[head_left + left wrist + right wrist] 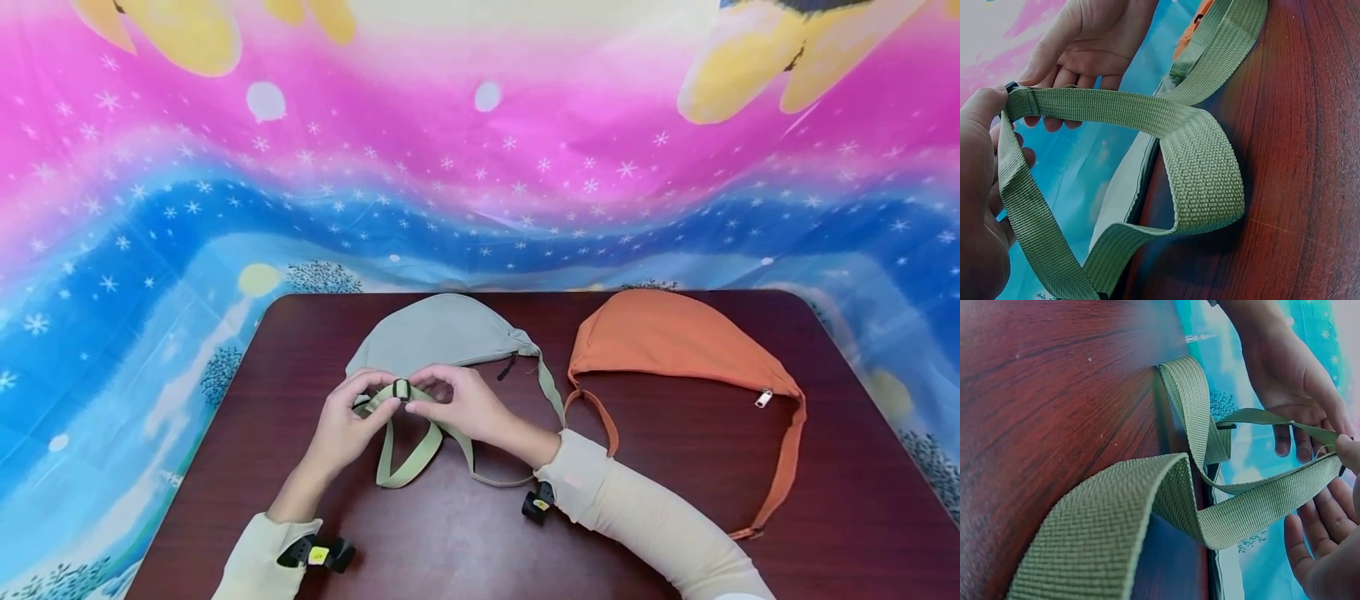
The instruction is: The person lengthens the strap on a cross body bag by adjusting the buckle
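Note:
A sage-green bag (442,333) lies at the back of the table, a black zipper pull at its right end. Its green webbing strap (1204,169) loops and twists in front of it. My left hand (345,421) pinches the strap at a small black slider buckle (402,390), with the thumb in front. From the other side, my right hand (468,404) pinches the webbing right beside the same buckle. In the right wrist view, the strap (1266,500) runs up to the fingertips of both hands, and a wide fold of it arches near the camera.
An orange bag (675,337) with a silver zipper pull (763,398) lies at the right, its strap (783,467) curving toward the front. The dark red-brown table (420,542) has rounded back corners. A colourful printed cloth (465,183) hangs behind it.

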Available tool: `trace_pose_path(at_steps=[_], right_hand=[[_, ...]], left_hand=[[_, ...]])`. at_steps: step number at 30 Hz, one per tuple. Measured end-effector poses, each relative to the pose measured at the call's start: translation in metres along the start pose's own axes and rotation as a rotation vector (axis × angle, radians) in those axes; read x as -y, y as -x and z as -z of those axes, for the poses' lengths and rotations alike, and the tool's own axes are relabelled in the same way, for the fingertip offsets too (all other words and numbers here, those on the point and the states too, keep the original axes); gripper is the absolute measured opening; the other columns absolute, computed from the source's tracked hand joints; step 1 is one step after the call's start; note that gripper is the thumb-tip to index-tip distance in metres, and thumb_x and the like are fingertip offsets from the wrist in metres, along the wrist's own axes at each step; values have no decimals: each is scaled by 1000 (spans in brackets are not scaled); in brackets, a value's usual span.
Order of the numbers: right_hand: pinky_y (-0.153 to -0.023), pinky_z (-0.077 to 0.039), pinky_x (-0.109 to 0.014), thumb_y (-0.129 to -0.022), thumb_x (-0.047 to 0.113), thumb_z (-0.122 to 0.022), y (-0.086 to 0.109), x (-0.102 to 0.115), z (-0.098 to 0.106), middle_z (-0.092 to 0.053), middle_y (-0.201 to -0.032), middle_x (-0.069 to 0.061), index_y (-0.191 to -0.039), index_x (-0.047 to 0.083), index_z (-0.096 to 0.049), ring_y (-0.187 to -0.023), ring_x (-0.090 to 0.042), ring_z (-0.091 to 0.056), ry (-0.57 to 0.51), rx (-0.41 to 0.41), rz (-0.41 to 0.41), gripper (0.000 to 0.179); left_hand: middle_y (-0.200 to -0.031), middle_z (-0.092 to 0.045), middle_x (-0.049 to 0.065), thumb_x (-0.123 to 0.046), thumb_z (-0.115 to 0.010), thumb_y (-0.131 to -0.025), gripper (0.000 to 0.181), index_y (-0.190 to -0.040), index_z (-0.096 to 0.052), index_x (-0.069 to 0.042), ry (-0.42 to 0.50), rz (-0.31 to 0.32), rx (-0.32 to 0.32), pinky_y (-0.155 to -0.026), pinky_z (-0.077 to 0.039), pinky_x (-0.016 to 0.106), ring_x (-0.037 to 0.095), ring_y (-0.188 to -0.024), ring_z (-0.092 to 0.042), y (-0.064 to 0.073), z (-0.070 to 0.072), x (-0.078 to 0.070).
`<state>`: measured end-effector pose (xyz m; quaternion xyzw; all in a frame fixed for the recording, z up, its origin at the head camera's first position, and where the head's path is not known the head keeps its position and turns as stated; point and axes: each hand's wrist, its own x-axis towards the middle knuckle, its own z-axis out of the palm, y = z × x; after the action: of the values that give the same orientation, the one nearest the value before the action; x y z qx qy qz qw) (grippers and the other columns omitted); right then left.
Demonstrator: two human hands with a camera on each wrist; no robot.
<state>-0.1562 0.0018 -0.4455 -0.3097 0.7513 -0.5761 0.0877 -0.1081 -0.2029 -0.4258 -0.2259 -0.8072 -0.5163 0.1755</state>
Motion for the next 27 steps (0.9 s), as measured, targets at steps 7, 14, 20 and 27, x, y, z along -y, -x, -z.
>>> trace_pose_path(at_steps=[7, 14, 20, 27], right_hand=[[-79, -55, -28, -92, 15, -78, 0, 2, -2, -73, -104, -4, -118, 6, -71, -87, -10, -67, 1, -19, 0, 29], [-78, -55, -28, -93, 16, -77, 0, 2, -3, -73, -103, -4, -117, 6, -71, -87, -10, -67, -2, -17, -2, 27], [-78, -55, -28, -93, 17, -76, -1, 1, -5, -73, -102, -3, -117, 7, -71, -85, -11, -66, 3, -26, -20, 26], [-78, -54, -27, -94, 20, -76, -1, 2, -5, -72, -104, -2, -117, 8, -71, -84, -8, -65, 16, -60, -57, 27]], left_hand=[[-101, -67, 15, 17, -74, -81, 27, -106, -69, 7, -2, 15, 7, -78, -49, 22, 23, -87, -62, 2, 1, 0], [-103, -68, 15, 16, -74, -82, 29, -108, -70, 4, -14, 22, 16, -80, -48, 20, 23, -89, -63, 5, 1, 16], [-108, -68, 11, 9, -80, -80, 40, -117, -70, -2, -43, 34, 41, -82, -48, 20, 13, -94, -61, 12, 4, 35], [-103, -68, 10, 10, -86, -73, 51, -118, -68, -1, -108, 11, -7, -80, -48, 21, 16, -90, -62, 19, 6, 40]])
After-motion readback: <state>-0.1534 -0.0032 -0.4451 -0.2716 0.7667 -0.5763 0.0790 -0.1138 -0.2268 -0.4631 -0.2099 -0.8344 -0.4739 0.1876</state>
